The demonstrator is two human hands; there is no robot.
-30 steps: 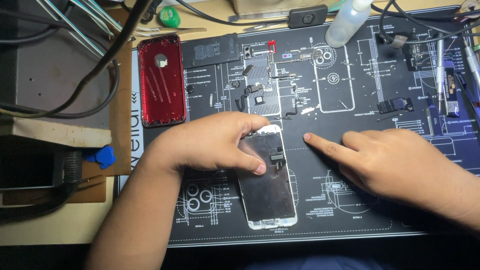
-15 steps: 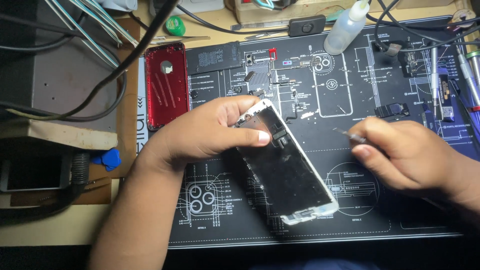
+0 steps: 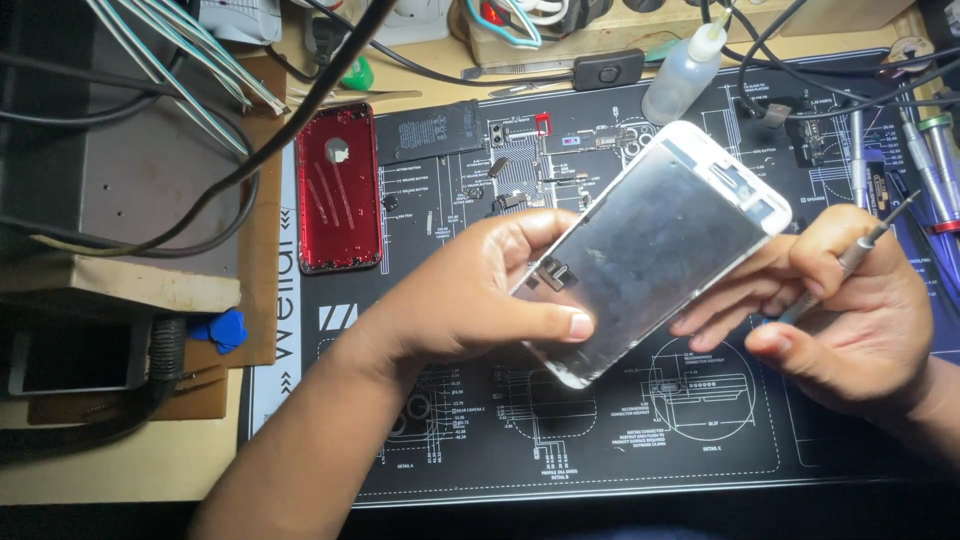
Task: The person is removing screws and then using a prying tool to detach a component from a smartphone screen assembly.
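The phone screen (image 3: pixel 655 245), white-framed and back side up, is tilted above the dark work mat (image 3: pixel 600 430) on the counter. The left hand (image 3: pixel 480 290) grips its lower end, thumb across the edge. The right hand (image 3: pixel 850 310) steadies its right side with its fingers while pinching a thin metal tool (image 3: pixel 860 250); a red phone back (image 3: pixel 338 188) lies well apart to the left.

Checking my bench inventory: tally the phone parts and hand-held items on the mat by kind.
White-framed phone screen assembly, held by the left hand: 1
Red metal phone back housing: 1
Black flat battery: 1
Clear plastic dropper bottle: 1
Thin metal screwdriver, in the right hand: 1
Total: 5
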